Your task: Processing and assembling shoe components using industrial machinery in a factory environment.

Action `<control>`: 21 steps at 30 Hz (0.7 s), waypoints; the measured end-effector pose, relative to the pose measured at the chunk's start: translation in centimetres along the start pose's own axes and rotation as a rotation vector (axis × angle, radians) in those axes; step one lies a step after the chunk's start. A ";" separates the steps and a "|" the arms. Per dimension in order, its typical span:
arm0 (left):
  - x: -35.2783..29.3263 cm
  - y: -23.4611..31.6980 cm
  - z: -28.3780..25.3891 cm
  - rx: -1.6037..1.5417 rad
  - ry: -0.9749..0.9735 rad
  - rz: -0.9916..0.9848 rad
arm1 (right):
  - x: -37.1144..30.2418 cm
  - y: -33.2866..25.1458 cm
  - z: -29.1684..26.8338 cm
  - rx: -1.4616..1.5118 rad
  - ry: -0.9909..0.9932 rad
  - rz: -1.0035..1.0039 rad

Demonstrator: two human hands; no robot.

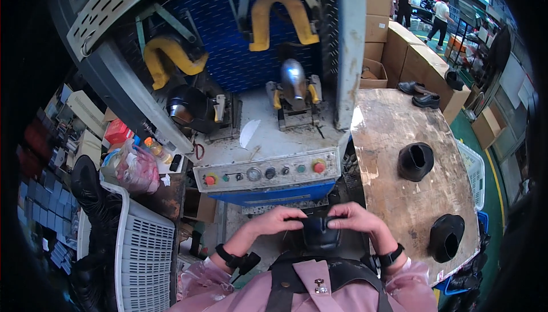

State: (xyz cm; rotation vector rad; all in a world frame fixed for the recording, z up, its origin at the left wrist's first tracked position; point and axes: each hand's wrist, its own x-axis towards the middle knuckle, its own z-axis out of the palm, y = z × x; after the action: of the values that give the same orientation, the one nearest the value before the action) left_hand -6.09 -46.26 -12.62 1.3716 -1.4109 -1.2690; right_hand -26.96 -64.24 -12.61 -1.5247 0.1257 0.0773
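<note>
Both hands meet close in front of the chest, below the press's control panel [265, 173]. The left hand [275, 219] and right hand [355, 217] are each clamped on the top rim of a black shoe upper [319, 233], fingers curled over its opening from opposite sides, thumbs toward the body. Held this way the opening is spread between the hands and the toe hangs down, low and central, near the body rather than resting on any surface.

The panel sits at the front edge of the machine bed, its row of coloured buttons within easy reach above the hands. Further back on the bed, a metal shoe form [294, 81] stands upright, with a yellow horseshoe-shaped pad [282, 18] hanging above it; a second yellow pad [168, 55] hangs over a dark form at the left.

On the worn wooden worktop [399, 198] to the right, two black uppers stand openings-up near its right edge: one [415, 161] mid-way, one [446, 236] toward the near corner. A pair of black shoes [419, 94] lies at the far edge. A white slatted basket [142, 255] stands at the left.
</note>
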 end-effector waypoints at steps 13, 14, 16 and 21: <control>14.7 10.7 -22.9 -0.408 0.677 0.455 | 21.4 -18.1 -11.6 0.322 0.657 -0.423; 16.3 10.5 -23.7 -0.496 0.745 0.451 | 23.0 -18.2 -12.7 0.421 0.682 -0.416; 18.5 10.1 -24.3 -0.551 0.810 0.431 | 25.2 -17.5 -14.3 0.453 0.712 -0.401; 19.9 7.9 -24.4 -0.529 0.903 0.322 | 27.5 -14.2 -15.6 0.532 0.817 -0.334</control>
State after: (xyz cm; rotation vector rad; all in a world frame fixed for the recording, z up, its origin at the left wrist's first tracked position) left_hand 13.65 -69.80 -2.18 1.0626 -0.5692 -0.5922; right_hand 1.55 -81.20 -2.81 -0.9482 0.4948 -0.7948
